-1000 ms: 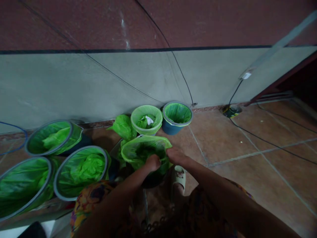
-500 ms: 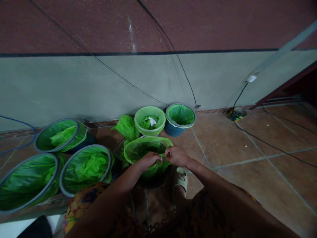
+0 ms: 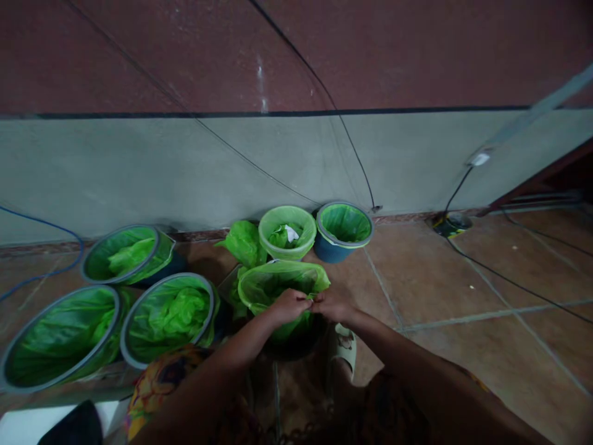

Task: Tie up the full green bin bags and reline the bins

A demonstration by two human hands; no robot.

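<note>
A dark bin lined with a green plastic bag (image 3: 273, 281) stands on the tiled floor just in front of me. My left hand (image 3: 288, 305) and my right hand (image 3: 334, 306) meet at the bag's near rim, fingers closed and pinching the green plastic together. The bin's body is mostly hidden under my hands and the bag. My sandalled foot (image 3: 343, 349) rests just below the right hand.
Three large grey-rimmed bins with green liners (image 3: 169, 315) (image 3: 125, 253) (image 3: 55, 337) stand at left. A light green bin (image 3: 287, 232), a blue bin (image 3: 343, 230) and a loose green bag (image 3: 244, 242) sit by the wall. Cables (image 3: 504, 278) cross the floor at right.
My hands rose from inside the bag's mouth to its near rim and came together, pinching the plastic. The view shifted slightly down and right.
</note>
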